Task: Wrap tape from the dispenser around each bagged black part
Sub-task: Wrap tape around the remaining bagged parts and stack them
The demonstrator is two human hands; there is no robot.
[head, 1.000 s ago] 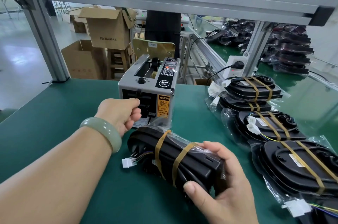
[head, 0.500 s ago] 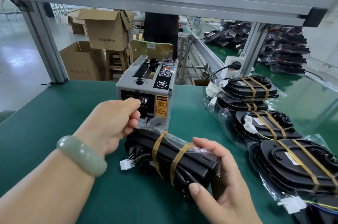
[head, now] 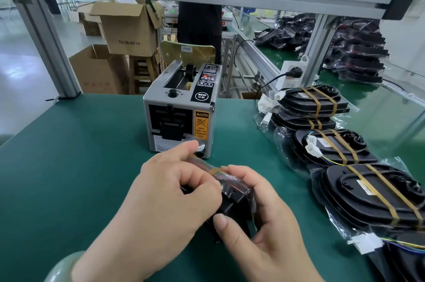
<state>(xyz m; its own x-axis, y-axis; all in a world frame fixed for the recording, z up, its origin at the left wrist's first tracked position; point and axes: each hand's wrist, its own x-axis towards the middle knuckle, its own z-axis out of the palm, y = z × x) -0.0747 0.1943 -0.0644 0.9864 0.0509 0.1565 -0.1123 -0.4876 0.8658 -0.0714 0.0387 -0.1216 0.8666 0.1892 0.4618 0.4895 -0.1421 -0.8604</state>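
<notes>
The grey tape dispenser stands mid-table on the green mat. Just in front of it, my right hand grips a bagged black part from the right, thumb on its near end. My left hand is over the part's left side and pinches a strip of amber tape against the top of the bag. Most of the part is hidden between my two hands.
A row of bagged black parts with tape bands lies along the right side, stacked at the far end. A power socket with a plug sits behind them. Aluminium frame posts rise at the table's back edge; cardboard boxes stand beyond.
My left hand came away from the dispenser's outlet with a strip of tape and brought it down onto the bagged part. My right hand has turned the part more end-on.
</notes>
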